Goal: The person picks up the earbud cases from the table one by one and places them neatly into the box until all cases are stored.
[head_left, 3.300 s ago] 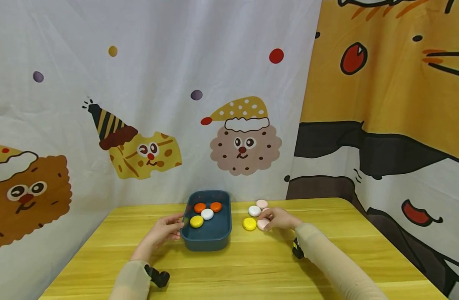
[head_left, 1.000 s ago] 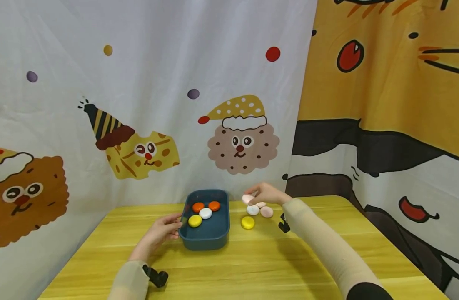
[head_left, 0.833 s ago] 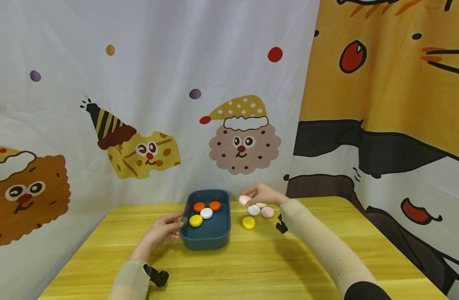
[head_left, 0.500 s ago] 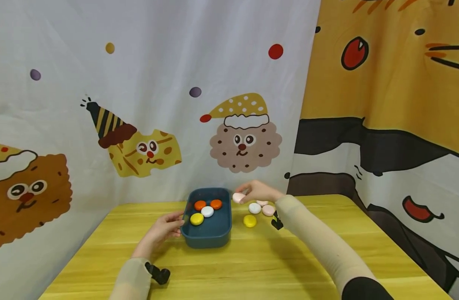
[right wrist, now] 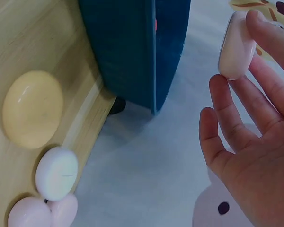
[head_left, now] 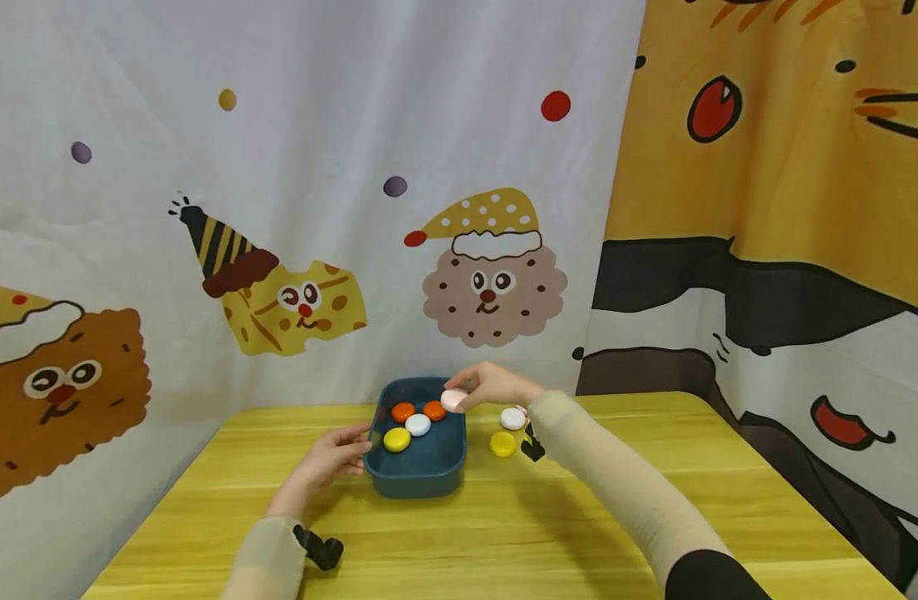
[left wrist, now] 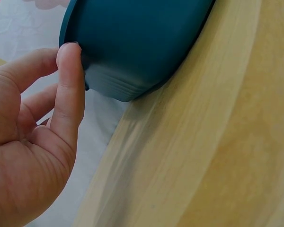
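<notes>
In the head view, my right hand (head_left: pixel 496 385) pinches a pale pink rounded disc (head_left: pixel 454 400) over the right rim of a dark teal box (head_left: pixel 417 485). The right wrist view shows the disc (right wrist: pixel 236 47) on edge between thumb and fingertips. My left hand (head_left: pixel 327 458) holds the box's left rim, with thumb and index finger at the edge in the left wrist view. Inside the box lie two orange discs (head_left: pixel 402 412), a white disc (head_left: pixel 418 425) and a yellow disc (head_left: pixel 396 440).
Right of the box, a yellow disc (head_left: pixel 502 443) and a white disc (head_left: pixel 513 418) lie on the wooden table (head_left: pixel 444 550). Two pink discs (right wrist: pixel 31 213) lie near them, mostly hidden by the right arm in the head view. A printed curtain (head_left: pixel 316 208) hangs behind.
My right hand has picked up a pink disc from the group on the table and moved it left to the box's right rim. The left hand stays at the box.
</notes>
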Motion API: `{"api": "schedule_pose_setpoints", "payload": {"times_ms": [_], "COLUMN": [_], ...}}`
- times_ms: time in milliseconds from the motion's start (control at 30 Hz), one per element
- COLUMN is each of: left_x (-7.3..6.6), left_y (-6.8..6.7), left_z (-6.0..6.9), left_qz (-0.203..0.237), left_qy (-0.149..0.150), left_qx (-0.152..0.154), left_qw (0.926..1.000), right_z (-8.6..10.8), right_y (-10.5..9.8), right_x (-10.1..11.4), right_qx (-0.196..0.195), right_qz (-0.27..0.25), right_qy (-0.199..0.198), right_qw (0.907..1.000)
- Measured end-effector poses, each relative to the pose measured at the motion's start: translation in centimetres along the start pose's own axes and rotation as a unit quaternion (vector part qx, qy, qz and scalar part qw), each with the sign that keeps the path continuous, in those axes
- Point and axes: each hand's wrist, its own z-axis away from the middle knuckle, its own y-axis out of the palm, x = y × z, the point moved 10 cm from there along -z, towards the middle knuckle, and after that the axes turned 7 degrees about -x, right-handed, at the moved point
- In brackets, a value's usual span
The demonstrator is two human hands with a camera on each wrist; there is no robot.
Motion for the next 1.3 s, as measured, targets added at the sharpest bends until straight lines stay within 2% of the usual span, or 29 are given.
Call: {"api": "schedule_pose_setpoints", "payload": {"times_ms": [233,567,700,967,1300], "left_x": [-0.2,0.1,0.0,-0.1,0.1], "left_y": [0.1,0.1,0.2,0.2,0.1], "left_z": [0.0,0.0,0.0,-0.1,-0.1], "left_qz": [-0.005,0.000,-0.007,-0.011,-0.004], "left_qy": [0.000,0.003,0.001,-0.003,-0.001], "left_qx": [0.000,0.001,0.001,-0.001,0.000], "left_qw": [1.0000,1.0000,1.0000,0.9999,1.0000], "right_z": [-1.1,-2.5,-2.8,-3.4,-4.3], "right_y": [1.0,2.9,3.7,5.1,6.4], "right_x": [1.0,2.6,3.1,3.6,4.3], "right_qx": [0.011,0.030,0.036,0.047,0.061], "right_qz": [0.012,0.010,0.026,0.039,0.048], "right_qy": [-0.006,-0.039,-0.047,-0.029,-0.033], "right_qw": [0.9999,0.9987,0.9979,0.9977,0.9965]}}
